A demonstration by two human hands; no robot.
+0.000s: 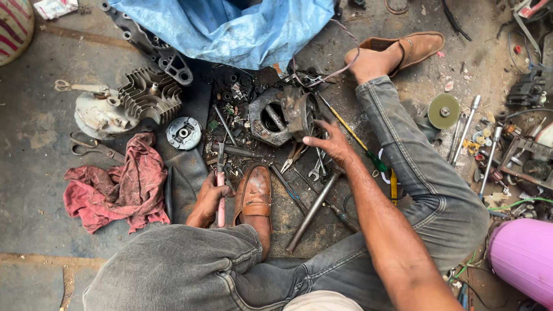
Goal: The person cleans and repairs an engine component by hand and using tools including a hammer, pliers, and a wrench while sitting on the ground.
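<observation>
Here my left hand [208, 201] is closed in a firm grip round the pink handle of a tool [220, 193], fingers wrapped tight, so the shaft stands up and forward from my fist, its metal end toward the pile of parts. I take it for a screwdriver or a similar hand tool, though the tip is lost in the clutter. My right hand [327, 144] is spread, fingers apart and holding nothing, its tips resting on the rim of the round dark engine part [281, 115], probably to steady it.

That engine part is my landmark. It sits on the floor [40, 173] between my feet: my brown shoe [254, 198] is just below it, near the fist with the tool, and my other shoe [403, 49] lies up and to its right. Just below the part lie pliers [295, 155] and spanners, within easy reach of the open hand, and a long steel bar [314, 210] slants away beneath them. A yellow-handled screwdriver [351, 135] runs along its right side. Left of the part sits a small round hub [184, 133], farther left a finned cylinder [148, 95], and below those a red rag [118, 187]. Above it is a blue plastic sheet [242, 29].
</observation>
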